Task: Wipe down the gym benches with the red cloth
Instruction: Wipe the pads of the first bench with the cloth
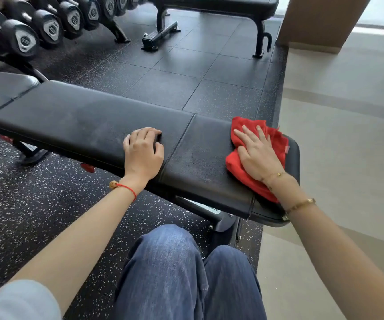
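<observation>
A black padded gym bench [82, 121] runs across the view from the left to the right. The red cloth [278, 144] lies crumpled on the bench's right-end pad. My right hand [255, 153] lies flat on the cloth with straight, spread fingers, pressing it onto the pad. My left hand [143, 153] rests on the long pad near its seam, with the fingers curled down onto the surface and nothing in them. A second black bench [232, 3] stands at the top of the view.
A rack of black dumbbells [48, 26] lines the upper left. Black rubber floor tiles [186, 63] lie between the benches. A grey floor [348, 135] and a brown pillar [320, 21] are on the right. My knees in blue jeans [181, 273] are just below the bench.
</observation>
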`<state>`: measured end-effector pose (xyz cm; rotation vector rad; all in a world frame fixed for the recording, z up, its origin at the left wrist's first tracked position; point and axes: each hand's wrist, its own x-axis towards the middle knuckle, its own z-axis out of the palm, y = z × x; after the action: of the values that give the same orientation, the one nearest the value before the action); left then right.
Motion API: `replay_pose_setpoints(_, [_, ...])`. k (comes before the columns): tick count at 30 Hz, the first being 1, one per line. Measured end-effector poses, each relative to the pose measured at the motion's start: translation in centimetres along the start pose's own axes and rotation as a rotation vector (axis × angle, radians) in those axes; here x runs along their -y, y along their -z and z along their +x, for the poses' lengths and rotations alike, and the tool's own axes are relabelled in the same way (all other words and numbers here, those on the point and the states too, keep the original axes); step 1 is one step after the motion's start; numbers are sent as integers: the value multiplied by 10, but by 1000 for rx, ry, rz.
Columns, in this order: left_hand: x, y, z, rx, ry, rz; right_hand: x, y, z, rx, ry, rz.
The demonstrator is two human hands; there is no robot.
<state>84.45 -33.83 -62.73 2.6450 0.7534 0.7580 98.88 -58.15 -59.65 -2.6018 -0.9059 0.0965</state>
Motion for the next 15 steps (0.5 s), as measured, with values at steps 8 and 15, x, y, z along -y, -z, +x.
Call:
replay_pose_setpoints(8, [-2,3,-3,14,-3,8,23,-10,7,80,143,66])
replay_pose_setpoints(15, [-2,2,-3,33,-8,9,-8,4,-17,-133,-215,26])
